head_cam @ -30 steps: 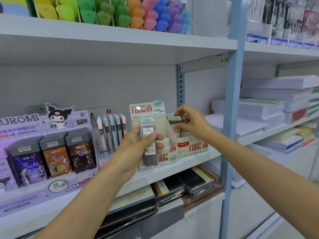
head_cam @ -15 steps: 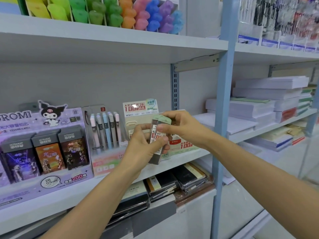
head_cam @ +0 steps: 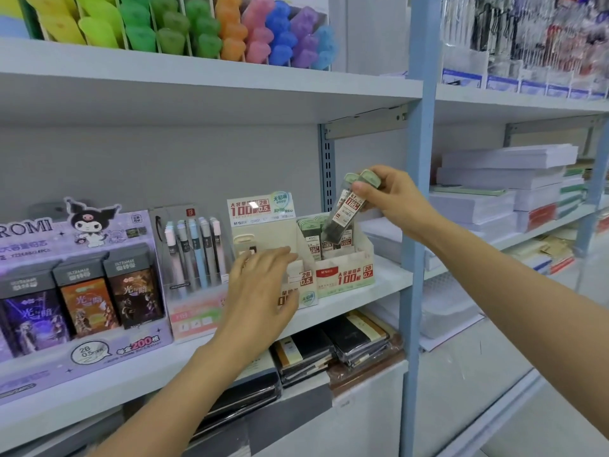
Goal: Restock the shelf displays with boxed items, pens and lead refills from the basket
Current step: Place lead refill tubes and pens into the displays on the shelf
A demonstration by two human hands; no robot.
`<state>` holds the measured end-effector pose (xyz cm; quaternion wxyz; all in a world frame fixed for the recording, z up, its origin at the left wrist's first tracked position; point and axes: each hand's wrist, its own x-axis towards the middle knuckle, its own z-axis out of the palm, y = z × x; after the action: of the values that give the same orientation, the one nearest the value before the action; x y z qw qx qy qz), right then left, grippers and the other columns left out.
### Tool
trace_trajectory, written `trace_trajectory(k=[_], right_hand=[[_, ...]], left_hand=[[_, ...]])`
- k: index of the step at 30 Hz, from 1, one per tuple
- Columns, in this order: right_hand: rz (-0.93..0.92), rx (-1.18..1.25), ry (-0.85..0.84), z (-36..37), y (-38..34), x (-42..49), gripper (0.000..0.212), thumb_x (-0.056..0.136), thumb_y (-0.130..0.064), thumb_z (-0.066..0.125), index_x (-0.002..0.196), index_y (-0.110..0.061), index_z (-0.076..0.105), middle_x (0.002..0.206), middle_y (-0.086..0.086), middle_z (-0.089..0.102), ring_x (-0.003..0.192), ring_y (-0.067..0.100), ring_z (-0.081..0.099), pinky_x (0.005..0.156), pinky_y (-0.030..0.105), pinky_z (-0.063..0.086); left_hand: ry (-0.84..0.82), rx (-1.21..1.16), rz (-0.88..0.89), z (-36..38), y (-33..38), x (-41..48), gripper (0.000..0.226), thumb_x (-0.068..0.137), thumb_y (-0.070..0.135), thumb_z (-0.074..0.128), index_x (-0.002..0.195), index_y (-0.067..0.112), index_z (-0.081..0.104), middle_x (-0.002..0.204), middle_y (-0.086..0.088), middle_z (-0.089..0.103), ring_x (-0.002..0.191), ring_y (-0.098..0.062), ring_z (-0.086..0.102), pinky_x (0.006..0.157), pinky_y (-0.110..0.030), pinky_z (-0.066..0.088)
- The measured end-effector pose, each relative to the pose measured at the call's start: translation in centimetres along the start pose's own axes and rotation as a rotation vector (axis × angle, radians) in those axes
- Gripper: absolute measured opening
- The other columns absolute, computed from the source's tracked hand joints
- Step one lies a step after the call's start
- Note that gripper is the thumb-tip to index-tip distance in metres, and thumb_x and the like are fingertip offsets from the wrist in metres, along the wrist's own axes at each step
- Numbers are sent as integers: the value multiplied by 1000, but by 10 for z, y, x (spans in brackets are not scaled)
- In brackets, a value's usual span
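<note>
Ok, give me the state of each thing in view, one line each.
0.7 box: open-topped, holding upright cases.
0.5 box: open-topped, contents mostly hidden.
lead refill cases: tilted, lower ends at the 0.7 box's opening.
right hand: pinches the lead refill cases by their caps.
left hand: open, empty, in front of the 0.5 box.
pens: upright in their display.
</note>
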<state>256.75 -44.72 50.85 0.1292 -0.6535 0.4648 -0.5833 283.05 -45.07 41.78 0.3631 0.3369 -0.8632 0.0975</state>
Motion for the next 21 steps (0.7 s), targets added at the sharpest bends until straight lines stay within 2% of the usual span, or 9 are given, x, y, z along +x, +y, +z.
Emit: trace_trajectory(k=[4,7,10,12,16,18,20,21], right_hand=[[-59,-102,-66,23,9,4,9,93,-15,63,102,-13,63,94,5,67,85,12,67,71,24,57],[-98,-270,-132,39,15,6,15,93,-22,62,107,-16,62,97,-1,66,90,13,65,74,27,58],[-50,-362,-248,46,21,9,16,93,-24,63,107,-17,62,99,1,67,92,15,65,81,32,57],[-4,-376,-311,52,23,8,17,91,-23,65,107,-20,60,101,1,68,91,14,67,79,30,58],[-47,-390,-186,67,31,3,28,85,-21,72,104,-27,52,98,-3,68,77,4,65,63,14,52],[-119,-482,-110,74,35,-1,26,85,-21,73,104,-24,56,102,-7,63,81,1,58,71,17,50],[-176,-604,-61,77,39,-5,26,87,-25,70,111,-21,61,111,-4,59,96,7,53,83,28,50],[-189,-642,-41,76,39,-7,28,89,-27,68,115,-19,63,117,-1,56,103,10,49,87,29,47]], left_hand=[[-35,131,33,6,-1,-6,53,87,30,63,137,19,49,137,3,53,130,-17,45,119,-42,5],[-38,158,40,8,0,-7,55,86,29,64,138,18,47,133,2,56,127,-17,48,119,-43,6],[-42,159,47,7,0,-8,57,87,30,63,140,19,45,135,3,54,128,-17,46,119,-42,5],[-37,161,57,8,-2,-9,57,87,30,63,140,19,45,134,2,55,127,-17,47,119,-43,7],[-19,164,75,10,-3,-8,57,85,28,65,138,18,46,133,1,56,126,-18,48,119,-45,11],[-15,174,80,10,-4,-8,58,85,27,65,138,17,46,133,0,55,126,-19,48,119,-46,12],[-16,184,91,10,-5,-8,59,85,27,64,140,17,44,136,0,53,129,-19,45,120,-46,10],[-20,188,97,10,-5,-9,60,87,27,63,142,16,42,139,0,51,132,-19,42,120,-46,8]])
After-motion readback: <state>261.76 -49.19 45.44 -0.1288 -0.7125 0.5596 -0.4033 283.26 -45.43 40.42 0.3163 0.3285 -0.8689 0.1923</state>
